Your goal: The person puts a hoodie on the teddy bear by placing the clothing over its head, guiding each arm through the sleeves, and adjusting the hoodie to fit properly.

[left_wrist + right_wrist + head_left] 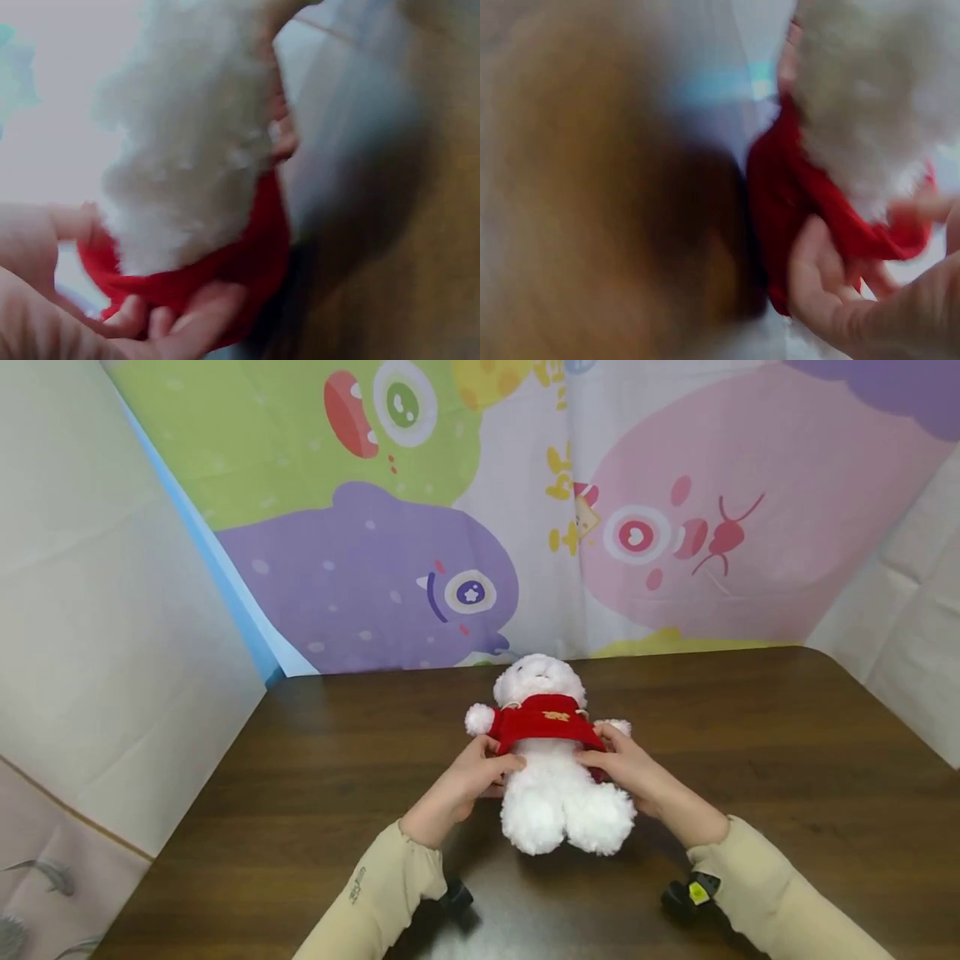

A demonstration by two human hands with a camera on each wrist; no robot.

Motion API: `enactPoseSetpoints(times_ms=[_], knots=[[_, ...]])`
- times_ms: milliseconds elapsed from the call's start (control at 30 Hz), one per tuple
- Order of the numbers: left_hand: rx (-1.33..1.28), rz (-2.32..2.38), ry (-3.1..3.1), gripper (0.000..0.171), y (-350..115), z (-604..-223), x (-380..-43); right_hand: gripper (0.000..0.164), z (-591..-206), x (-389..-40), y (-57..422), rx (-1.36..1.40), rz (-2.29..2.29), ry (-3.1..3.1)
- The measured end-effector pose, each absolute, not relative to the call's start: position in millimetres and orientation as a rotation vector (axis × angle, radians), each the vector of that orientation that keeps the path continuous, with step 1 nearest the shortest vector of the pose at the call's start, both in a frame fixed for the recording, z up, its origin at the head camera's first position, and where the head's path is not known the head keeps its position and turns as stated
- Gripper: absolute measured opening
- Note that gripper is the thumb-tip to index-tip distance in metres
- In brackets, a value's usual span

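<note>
A fluffy white stuffed toy (553,785) lies on its back, head away from me and legs towards me. It wears a red sweater (536,718) with a small tan emblem, and its white belly shows below the hem. At the toy's left side in the head view, my left hand (467,774) grips the sweater's lower edge, thumb on top. My right hand (636,768) pinches the hem opposite. Both wrist views, though blurred, show fingers (206,315) curled against the red cloth (780,195). The undersides of the toy and hands are hidden.
The toy lies on a dark brown wooden table (337,743). Behind the far edge hangs a cloth with cartoon figures (360,585), and pale sheets (112,610) hang at both sides. Black wrist devices (457,897) sit below the cream sleeves (390,889).
</note>
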State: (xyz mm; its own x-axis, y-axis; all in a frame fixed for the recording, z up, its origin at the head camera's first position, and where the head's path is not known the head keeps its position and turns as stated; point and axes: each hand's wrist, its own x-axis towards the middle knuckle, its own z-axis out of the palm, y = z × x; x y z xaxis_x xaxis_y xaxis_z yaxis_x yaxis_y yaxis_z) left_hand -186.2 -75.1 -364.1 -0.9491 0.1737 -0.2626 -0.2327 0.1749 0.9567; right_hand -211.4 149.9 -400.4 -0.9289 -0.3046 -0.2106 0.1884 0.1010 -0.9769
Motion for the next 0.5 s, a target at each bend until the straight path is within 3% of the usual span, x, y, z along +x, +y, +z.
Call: enactPoseSetpoints(times_ms=[67,200,400,500], knots=[[-0.098,1.822,2.069,0.04,-79.4,-360.6,-189.1,0.049,-370.3,-194.9,146.8,-0.117,-1.704,2.111],[-0.158,1.841,2.099,0.055,-78.8,-361.4,-193.0,0.062,-350.5,-184.3,143.8,-0.085,-1.642,2.154],[0.052,1.89,2.469,0.025,-71.8,-375.1,-191.8,0.04,-364.7,-187.3,144.9,-0.097,-1.637,2.433],[0.258,1.933,2.535,0.034,-71.2,-375.5,-192.7,0.039,-368.1,-190.5,147.2,-0.177,-1.745,2.445]])
